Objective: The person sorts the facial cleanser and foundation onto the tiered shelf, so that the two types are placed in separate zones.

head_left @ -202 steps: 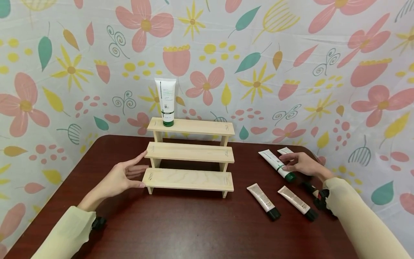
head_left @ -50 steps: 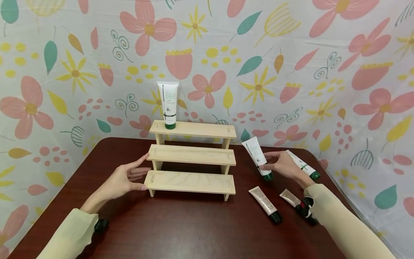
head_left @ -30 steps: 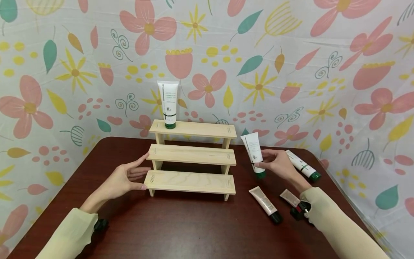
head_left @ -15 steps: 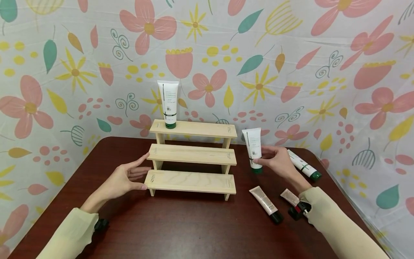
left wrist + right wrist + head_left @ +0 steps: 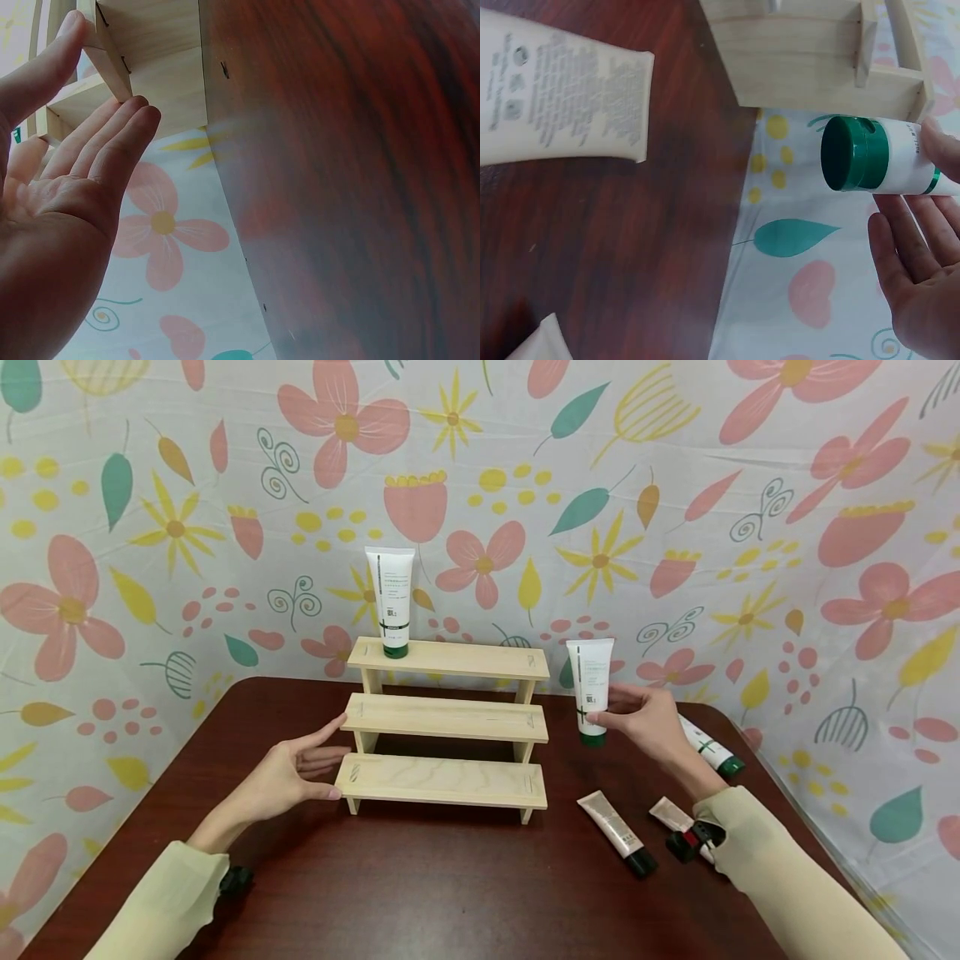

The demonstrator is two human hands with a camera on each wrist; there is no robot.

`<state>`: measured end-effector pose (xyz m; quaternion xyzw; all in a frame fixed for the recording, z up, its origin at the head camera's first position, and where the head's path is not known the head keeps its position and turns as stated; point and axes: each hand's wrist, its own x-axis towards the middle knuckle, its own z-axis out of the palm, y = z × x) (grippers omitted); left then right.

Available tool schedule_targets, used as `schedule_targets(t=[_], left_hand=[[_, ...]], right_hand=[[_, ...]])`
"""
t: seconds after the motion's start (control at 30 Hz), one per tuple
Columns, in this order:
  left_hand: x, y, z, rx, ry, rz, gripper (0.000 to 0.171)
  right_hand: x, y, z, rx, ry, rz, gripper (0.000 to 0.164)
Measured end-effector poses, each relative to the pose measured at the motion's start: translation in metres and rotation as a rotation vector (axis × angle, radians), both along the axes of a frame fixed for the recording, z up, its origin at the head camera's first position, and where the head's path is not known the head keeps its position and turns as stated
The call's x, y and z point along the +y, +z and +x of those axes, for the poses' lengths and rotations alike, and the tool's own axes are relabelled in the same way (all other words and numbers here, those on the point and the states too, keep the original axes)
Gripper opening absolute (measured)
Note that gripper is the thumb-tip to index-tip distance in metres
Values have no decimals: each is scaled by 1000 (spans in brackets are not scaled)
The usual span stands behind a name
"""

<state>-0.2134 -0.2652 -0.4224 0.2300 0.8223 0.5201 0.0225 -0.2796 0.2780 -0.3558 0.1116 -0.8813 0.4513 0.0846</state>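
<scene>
Presently, right of centre in the head frame: right hand (image 5: 647, 722), its grip narrow, pinching a white tube (image 5: 592, 681) with thumb on the label side and fingers behind. Tube nearly upright, flat end up, green cap (image 5: 855, 154) down, to the right of a wooden rack (image 5: 446, 716) and apart from it. Cap seems clear of the worktop (image 5: 390, 893), though the head camera's downward slant leaves that unsure. Right-wrist frame: cap at the right edge, the rack's end boards at top right.

Left hand (image 5: 279, 777) at mid-left, grip wide, fingers extended. Index finger (image 5: 318, 735) touches the left end of the middle step; thumb (image 5: 318, 791) at the left end of the lowest.

Rack has three pale steps, centre frame. Standing tube (image 5: 392, 597), white, cap down, at the left end of the top step. Lying tube (image 5: 708, 747), white, right side of frame, partly behind the right hand, green cap toward lower right.

Lower right: beige tube (image 5: 611, 822) with black cap, lying aslant. Right of it, a similar pinkish tube (image 5: 671, 814), partly hidden by a black wrist device (image 5: 688, 842). Floral cloth (image 5: 465, 435) fills the upper frame.
</scene>
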Motion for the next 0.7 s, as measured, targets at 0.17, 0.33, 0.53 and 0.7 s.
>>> schedule_targets(t=[0.17,0.33,0.53,0.7], left_hand=[[0,0,0,0,0,-3,107],[0,0,0,0,-2,-4,106],[-1,0,0,1,-2,-1,106],[-1,0,-1,-5,3,-3,106]], right_hand=[[-6,9,0,47,18,-38,62],[-15,20,1,60,15,-77,61],[-28,36,2,66,21,-99,62],[-38,49,2,42,34,-157,63]])
